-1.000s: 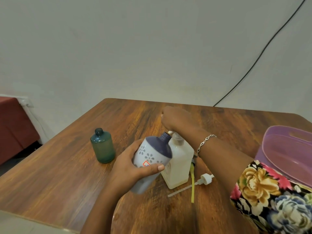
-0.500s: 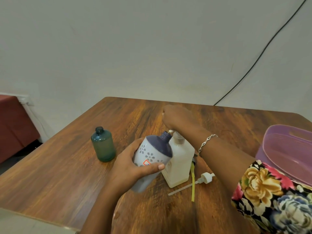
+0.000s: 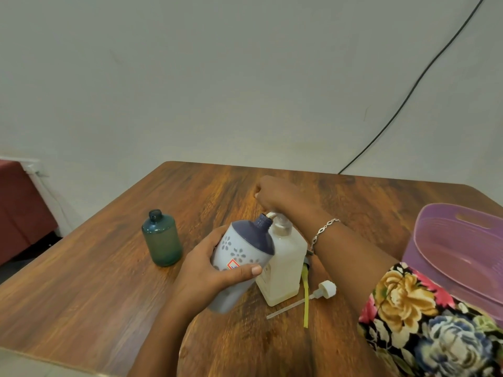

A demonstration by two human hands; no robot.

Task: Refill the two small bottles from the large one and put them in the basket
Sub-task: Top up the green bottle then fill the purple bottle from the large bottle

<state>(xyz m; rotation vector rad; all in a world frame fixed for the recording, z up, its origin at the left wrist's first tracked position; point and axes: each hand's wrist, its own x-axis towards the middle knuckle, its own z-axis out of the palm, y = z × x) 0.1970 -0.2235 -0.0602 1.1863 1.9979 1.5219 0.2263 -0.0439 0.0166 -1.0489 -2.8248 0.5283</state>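
Observation:
My left hand [image 3: 206, 276] grips a small white bottle with a dark blue top [image 3: 242, 251] and holds it tilted. Its open neck sits right under the spout of the large cream bottle [image 3: 283, 268], which stands on the table. My right hand [image 3: 275, 194] is closed over that bottle's pump head from above. A small green bottle [image 3: 162, 238] stands upright and uncapped to the left, apart from both hands. The purple basket [image 3: 424, 221] sits at the right edge.
A loose white pump cap with its long tube [image 3: 324, 291] lies on the wooden table [image 3: 95, 281] just right of the large bottle, beside a yellow strip [image 3: 305, 300]. A black cable [image 3: 408, 96] runs down the wall behind. My flowered sleeve [image 3: 424, 322] covers the near right.
Both hands keep their hold. The view has shifted slightly, with no clear movement of the bottles.

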